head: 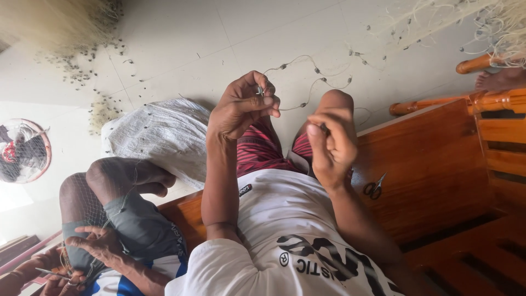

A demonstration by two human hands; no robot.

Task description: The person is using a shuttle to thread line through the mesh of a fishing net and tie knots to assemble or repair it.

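Observation:
My left hand (243, 105) is raised in front of me, fingers pinched on a thin pale line (307, 77) strung with small dark weights; a small weight sits at its fingertips. The line loops away over the floor and back toward my right hand (330, 143), which is closed with thumb up, pinching the same line near my knee. Both hands hover above my lap in red striped shorts and a white shirt.
I sit on a wooden bench (438, 164) with a small pair of scissors (375, 188) lying beside me. A white sack (159, 134) rests on the tiled floor. Piles of fishing net (71, 33) lie about. Another person (115, 219) sits close at the left handling net. A fan (22, 151) stands at far left.

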